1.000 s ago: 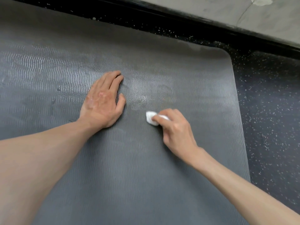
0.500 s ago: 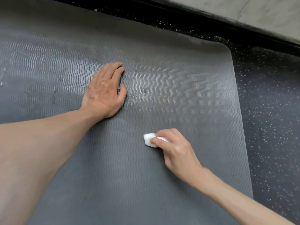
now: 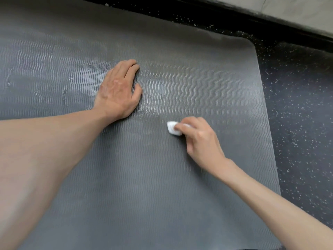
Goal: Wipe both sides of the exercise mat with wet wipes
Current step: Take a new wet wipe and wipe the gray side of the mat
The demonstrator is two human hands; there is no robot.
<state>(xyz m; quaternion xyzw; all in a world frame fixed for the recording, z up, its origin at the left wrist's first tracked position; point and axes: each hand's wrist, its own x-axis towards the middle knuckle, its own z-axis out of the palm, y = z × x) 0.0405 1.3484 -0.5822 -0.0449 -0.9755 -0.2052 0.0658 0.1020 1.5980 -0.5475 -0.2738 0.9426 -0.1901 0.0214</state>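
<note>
Grey exercise mat [image 3: 162,195] lay flat on a speckled floor [image 3: 297,123]. A wadded wet wipe [image 3: 172,128] sat mid-mat, pinched in the right hand [image 3: 200,139]'s closed grip. The left hand [image 3: 118,91] lay flat, holding nothing. This side looked mid-wipe; the next stroke likely called for steady pressure.

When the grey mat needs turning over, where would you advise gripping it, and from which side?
Probably at the rounded far-right corner of the mat, coming from the speckled floor on the right: it lies flat and thin, that edge is bare, and the left hand rests on its middle while the right hand pinches the wipe.
</note>
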